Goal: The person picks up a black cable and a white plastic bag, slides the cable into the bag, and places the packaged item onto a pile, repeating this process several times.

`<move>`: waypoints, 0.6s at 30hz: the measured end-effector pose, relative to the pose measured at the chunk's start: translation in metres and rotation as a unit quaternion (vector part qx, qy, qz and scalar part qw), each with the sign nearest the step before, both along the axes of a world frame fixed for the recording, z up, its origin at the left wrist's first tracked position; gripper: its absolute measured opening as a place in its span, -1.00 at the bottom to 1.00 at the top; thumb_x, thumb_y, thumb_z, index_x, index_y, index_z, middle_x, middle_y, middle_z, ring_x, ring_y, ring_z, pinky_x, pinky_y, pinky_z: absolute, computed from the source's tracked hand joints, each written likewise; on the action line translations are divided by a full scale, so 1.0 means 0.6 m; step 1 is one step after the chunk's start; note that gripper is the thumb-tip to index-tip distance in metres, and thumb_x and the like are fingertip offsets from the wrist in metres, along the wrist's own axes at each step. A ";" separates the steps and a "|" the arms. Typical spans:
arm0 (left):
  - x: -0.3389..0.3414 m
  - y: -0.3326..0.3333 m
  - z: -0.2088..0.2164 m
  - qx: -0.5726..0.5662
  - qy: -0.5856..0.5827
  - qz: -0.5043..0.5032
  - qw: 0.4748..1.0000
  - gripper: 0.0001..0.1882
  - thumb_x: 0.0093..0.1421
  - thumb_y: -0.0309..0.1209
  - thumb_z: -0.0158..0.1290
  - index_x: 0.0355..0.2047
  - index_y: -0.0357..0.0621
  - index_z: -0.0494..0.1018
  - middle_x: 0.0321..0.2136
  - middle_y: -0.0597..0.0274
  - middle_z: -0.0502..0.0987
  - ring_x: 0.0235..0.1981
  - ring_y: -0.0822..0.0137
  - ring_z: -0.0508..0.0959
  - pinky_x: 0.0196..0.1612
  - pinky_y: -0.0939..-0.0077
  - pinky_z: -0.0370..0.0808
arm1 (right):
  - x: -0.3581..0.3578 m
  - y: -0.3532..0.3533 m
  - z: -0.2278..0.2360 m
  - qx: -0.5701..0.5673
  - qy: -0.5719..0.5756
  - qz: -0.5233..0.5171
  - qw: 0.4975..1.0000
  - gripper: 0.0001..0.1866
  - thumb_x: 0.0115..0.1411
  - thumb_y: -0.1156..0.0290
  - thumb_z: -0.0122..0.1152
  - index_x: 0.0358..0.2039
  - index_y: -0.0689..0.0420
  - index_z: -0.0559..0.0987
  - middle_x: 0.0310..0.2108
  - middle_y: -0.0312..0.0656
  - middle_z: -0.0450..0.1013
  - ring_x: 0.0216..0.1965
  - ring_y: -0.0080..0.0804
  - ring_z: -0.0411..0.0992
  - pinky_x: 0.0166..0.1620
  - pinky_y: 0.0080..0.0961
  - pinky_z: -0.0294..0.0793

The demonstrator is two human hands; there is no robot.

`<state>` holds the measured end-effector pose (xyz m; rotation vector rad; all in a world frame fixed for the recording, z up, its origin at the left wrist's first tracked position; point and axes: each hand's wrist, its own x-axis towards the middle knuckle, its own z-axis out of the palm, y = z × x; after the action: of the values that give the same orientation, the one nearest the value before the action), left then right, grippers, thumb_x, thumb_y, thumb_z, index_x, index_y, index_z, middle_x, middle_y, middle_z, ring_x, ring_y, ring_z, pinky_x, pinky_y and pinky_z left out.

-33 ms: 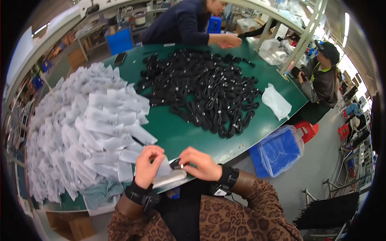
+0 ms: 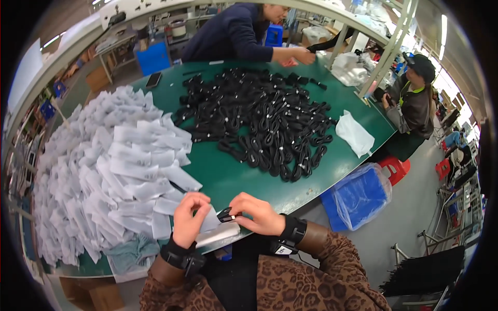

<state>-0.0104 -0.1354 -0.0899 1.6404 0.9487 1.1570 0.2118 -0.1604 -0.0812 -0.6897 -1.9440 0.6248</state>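
My left hand [image 2: 191, 218] pinches a small frosted white bag [image 2: 209, 222] at the table's near edge. In my right hand [image 2: 258, 213], between thumb and fingers, is a bundled black cable [image 2: 225, 213]; its looped end meets the bag's edge. Whether the loop is inside the bag I cannot tell. Under the bag lies a flat white stack [image 2: 220, 233], partly hidden. To the left spreads a large heap of filled frosted bags [image 2: 116, 171]. Beyond my hands is a pile of bundled black cables [image 2: 259, 114] on the green table [image 2: 218, 179].
A co-worker's hands [image 2: 301, 55] hold something black across the table. Another person [image 2: 415, 96] stands at the right. A white bag [image 2: 355, 133] lies near the right edge, above a blue bin [image 2: 358, 197] lined with plastic. A phone [image 2: 153, 79] and a grey-green cloth [image 2: 134, 253] are on the table.
The black cable's loop shows more plainly beside the bag, and my right fingers have shifted slightly. The co-worker's hands across the table have moved a little to the right.
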 end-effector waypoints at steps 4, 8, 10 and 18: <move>0.003 -0.003 0.018 -0.026 -0.023 -0.038 0.999 -0.93 0.19 -0.53 0.10 -0.40 -0.23 0.43 -0.18 0.21 0.48 -0.17 0.39 0.46 -0.08 0.52 0.41 | -0.024 0.000 0.013 -0.286 0.050 -0.134 0.948 -0.75 0.09 0.55 0.38 -0.26 0.24 0.48 -0.25 -0.14 0.42 -0.35 -0.53 0.44 -0.28 -0.56 0.49; 0.002 0.017 0.027 -0.075 -0.134 -0.062 0.986 -0.92 0.24 -0.50 0.10 -0.34 -0.24 0.43 -0.15 0.18 0.49 -0.16 0.39 0.50 -0.08 0.50 0.46 | -0.033 0.023 0.055 -0.104 0.038 0.000 0.994 -0.77 0.13 0.48 0.37 -0.26 0.22 0.49 -0.19 -0.13 0.41 -0.34 -0.47 0.45 -0.26 -0.52 0.50; -0.001 0.019 0.042 -0.228 -0.281 -0.099 0.927 -0.91 0.26 -0.46 0.09 -0.30 -0.20 0.42 -0.15 0.19 0.48 -0.13 0.40 0.48 -0.06 0.49 0.42 | -0.034 0.034 0.046 -0.054 0.003 0.004 0.999 -0.78 0.15 0.48 0.33 -0.23 0.21 0.49 -0.18 -0.13 0.40 -0.31 -0.43 0.45 -0.24 -0.49 0.49; -0.079 0.066 0.049 -0.141 -0.279 -0.040 0.949 -0.81 0.35 -0.40 0.01 -0.12 -0.25 0.43 -0.10 0.16 0.50 -0.10 0.36 0.50 -0.01 0.41 0.44 | -0.034 0.116 0.039 -0.034 0.028 -0.036 0.998 -0.79 0.17 0.44 0.26 -0.18 0.18 0.53 -0.15 -0.15 0.37 -0.23 -0.29 0.44 -0.17 -0.40 0.46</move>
<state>-0.0578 -0.0959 -0.0607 1.0264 0.6364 1.2674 0.1912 -0.0907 -0.0576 -0.7725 -1.8450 0.6616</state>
